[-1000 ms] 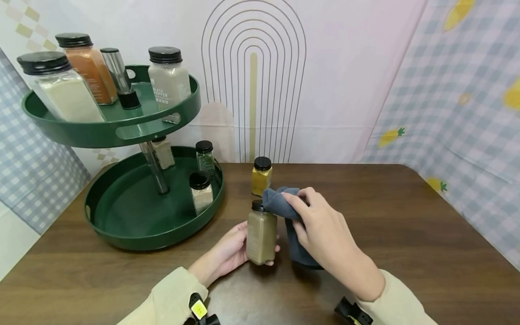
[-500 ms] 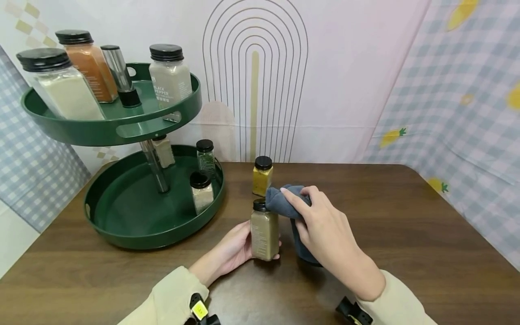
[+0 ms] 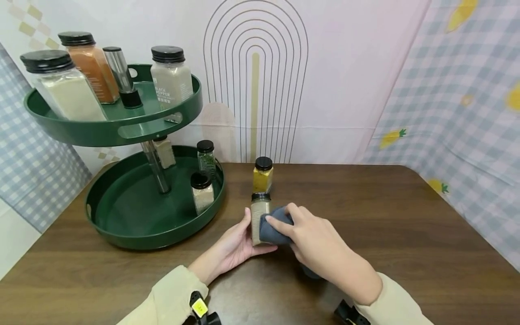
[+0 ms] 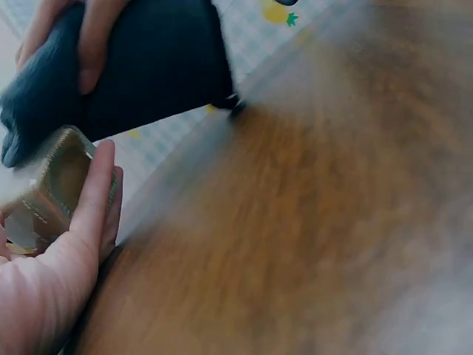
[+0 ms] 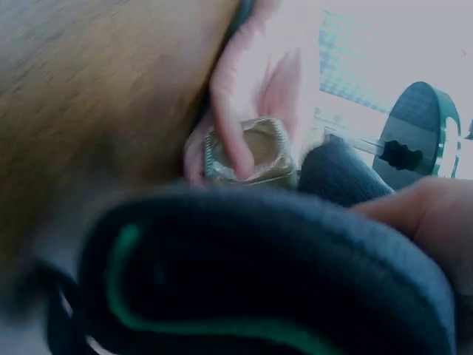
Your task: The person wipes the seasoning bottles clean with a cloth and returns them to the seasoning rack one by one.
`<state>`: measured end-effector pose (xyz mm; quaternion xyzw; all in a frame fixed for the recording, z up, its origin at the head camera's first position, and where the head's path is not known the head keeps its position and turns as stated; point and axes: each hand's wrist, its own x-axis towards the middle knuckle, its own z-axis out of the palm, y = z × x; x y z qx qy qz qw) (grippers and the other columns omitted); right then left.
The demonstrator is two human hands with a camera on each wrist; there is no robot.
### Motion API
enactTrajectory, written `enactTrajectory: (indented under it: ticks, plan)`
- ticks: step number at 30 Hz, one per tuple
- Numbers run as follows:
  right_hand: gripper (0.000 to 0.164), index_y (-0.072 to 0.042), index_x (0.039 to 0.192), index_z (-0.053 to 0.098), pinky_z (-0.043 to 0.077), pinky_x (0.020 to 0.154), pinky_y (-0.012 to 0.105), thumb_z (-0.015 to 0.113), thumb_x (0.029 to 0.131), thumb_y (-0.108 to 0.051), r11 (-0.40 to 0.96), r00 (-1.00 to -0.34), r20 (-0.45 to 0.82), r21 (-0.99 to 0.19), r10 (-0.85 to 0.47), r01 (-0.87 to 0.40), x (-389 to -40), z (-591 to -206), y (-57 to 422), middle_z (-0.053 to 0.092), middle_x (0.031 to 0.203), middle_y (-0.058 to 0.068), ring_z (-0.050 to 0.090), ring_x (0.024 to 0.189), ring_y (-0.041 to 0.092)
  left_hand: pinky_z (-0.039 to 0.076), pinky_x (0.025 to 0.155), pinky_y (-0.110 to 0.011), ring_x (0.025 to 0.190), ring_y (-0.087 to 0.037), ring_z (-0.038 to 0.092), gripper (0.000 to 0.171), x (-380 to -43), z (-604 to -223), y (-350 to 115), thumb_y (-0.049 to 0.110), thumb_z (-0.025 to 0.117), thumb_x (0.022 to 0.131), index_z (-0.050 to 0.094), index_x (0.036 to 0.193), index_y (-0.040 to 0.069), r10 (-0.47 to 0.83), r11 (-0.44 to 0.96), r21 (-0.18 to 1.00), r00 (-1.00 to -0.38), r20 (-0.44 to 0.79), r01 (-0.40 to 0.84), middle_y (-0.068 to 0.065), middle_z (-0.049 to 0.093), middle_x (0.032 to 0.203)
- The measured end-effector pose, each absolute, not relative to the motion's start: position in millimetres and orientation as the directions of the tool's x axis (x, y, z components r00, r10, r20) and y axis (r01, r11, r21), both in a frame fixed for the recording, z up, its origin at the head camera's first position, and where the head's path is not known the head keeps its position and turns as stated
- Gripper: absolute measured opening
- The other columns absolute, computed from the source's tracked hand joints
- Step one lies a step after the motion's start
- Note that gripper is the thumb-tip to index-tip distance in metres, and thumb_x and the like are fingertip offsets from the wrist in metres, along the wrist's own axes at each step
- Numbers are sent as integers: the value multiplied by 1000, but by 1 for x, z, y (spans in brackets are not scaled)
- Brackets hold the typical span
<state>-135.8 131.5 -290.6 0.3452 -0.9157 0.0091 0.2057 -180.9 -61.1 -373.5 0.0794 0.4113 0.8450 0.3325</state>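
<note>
My left hand (image 3: 232, 253) holds a square spice jar (image 3: 257, 210) with a black lid and olive-beige powder inside. Its thumb runs up one side, and fingers lie under the base. In the left wrist view the jar's base (image 4: 72, 174) faces the camera. My right hand (image 3: 325, 241) grips a bunched blue-grey cloth (image 3: 274, 229) and presses it on the jar's right side, covering part of it. The folded cloth (image 5: 259, 259) fills the lower right wrist view. Just behind the held jar stands a smaller jar of yellow powder (image 3: 262, 177).
A two-tier green tray stand (image 3: 142, 241) stands at the left. Its upper tier (image 3: 118, 137) bears several large jars and a steel cylinder (image 3: 122, 74); small jars, one with green herbs (image 3: 206, 158), stand on the lower tier. A brown wooden table (image 3: 386, 216) lies beneath.
My right hand has brought the cloth down from the jar's lid and shoulder onto its side. The jar has turned and tilted, and my left thumb now shows along its side.
</note>
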Motion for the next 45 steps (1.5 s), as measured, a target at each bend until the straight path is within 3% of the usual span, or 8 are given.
enactTrajectory:
  ticks: [6, 12, 17, 21, 24, 36, 41, 45]
  plan:
    - [57, -28, 117, 66, 35, 47, 19, 67, 69, 4, 667, -634, 243, 81, -734, -741, -127, -281, 139, 47, 90, -1, 43, 67, 10, 34, 105, -50, 121, -22, 45, 67, -182, -376, -62, 53, 18, 96, 13, 147, 10, 634, -416, 764, -759, -145, -493, -19, 25, 145]
    - [61, -30, 112, 68, 40, 57, 18, 55, 69, 11, 606, -606, 119, -42, -787, -794, -123, -267, 150, 54, 92, -7, 52, 81, 9, 39, 101, -49, 115, -25, 53, 72, -180, -378, -62, 55, 31, 92, 22, 146, 9, 615, -404, 777, -772, -159, -482, -22, 39, 134]
    - [53, -29, 114, 66, 49, 66, 26, 63, 73, 4, 676, -662, 266, -48, -701, -735, -126, -257, 158, 57, 100, -8, 56, 87, 7, 41, 99, -50, 117, -27, 51, 67, -180, -377, -61, 52, 30, 94, 22, 146, 11, 645, -363, 819, -755, -123, -444, -21, 34, 142]
    - [50, -22, 116, 62, 52, 66, 36, 71, 72, 0, 761, -686, 472, -48, -553, -647, -129, -254, 159, 57, 106, -1, 59, 93, 16, 43, 97, -49, 117, -29, 53, 64, -178, -376, -62, 50, 31, 96, 21, 147, 13, 689, -315, 854, -719, -95, -414, -22, 30, 146]
    - [51, -19, 117, 61, 53, 67, 39, 73, 71, 0, 774, -674, 537, -61, -507, -630, -132, -258, 155, 57, 108, 4, 58, 97, 21, 46, 95, -46, 115, -28, 55, 63, -177, -375, -63, 48, 34, 97, 21, 146, 11, 705, -280, 877, -704, -89, -391, -23, 33, 144]
    - [55, -23, 124, 58, 52, 78, 37, 73, 76, -3, 726, -703, 403, -124, -586, -676, -137, -272, 148, 50, 117, 9, 57, 100, 25, 47, 93, -43, 115, -24, 56, 55, -177, -373, -66, 43, 32, 99, 19, 148, 22, 726, -313, 853, -685, -69, -418, -13, 34, 147]
    - [53, -24, 123, 58, 53, 72, 32, 71, 77, -1, 710, -701, 365, -133, -613, -691, -136, -271, 150, 50, 118, 6, 63, 86, 22, 48, 92, -43, 113, -24, 57, 58, -177, -374, -66, 44, 34, 98, 19, 148, 19, 726, -308, 857, -684, -70, -414, -12, 35, 147]
    - [51, -24, 120, 60, 52, 71, 30, 68, 77, 2, 698, -693, 329, -123, -642, -705, -134, -267, 151, 50, 114, 3, 62, 87, 18, 48, 92, -45, 112, -25, 57, 64, -177, -374, -66, 46, 38, 97, 18, 147, 12, 726, -307, 860, -685, -65, -407, -15, 37, 145]
